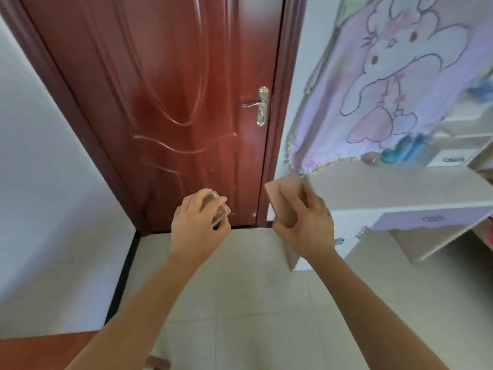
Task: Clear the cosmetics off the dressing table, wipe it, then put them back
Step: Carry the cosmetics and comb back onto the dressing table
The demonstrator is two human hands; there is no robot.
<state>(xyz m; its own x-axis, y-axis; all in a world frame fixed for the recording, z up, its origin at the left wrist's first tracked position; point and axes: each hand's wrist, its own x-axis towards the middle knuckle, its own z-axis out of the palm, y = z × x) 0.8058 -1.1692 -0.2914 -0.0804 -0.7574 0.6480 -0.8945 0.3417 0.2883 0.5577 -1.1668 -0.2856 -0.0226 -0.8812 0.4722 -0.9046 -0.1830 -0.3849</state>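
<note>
My left hand (198,222) is closed around a small clear-lidded compact case (220,210), held in the air in front of the door. My right hand (306,222) grips a flat pinkish-tan box (282,201) just off the left end of the dressing table (373,190). The table has a pale beige top and a lilac drawer front (432,218). At its back stand a blue bottle (408,150) and a small pinkish item (369,158), both blurred. A lilac cloth with a cartoon rabbit (394,76) hangs over the table's upper part.
A closed red-brown door (165,102) with a metal lever handle (260,104) faces me. White wall stands on the left, pale tiled floor (240,289) below. White drawers (453,158) sit at the table's right. A red-brown surface (40,351) shows at the bottom left.
</note>
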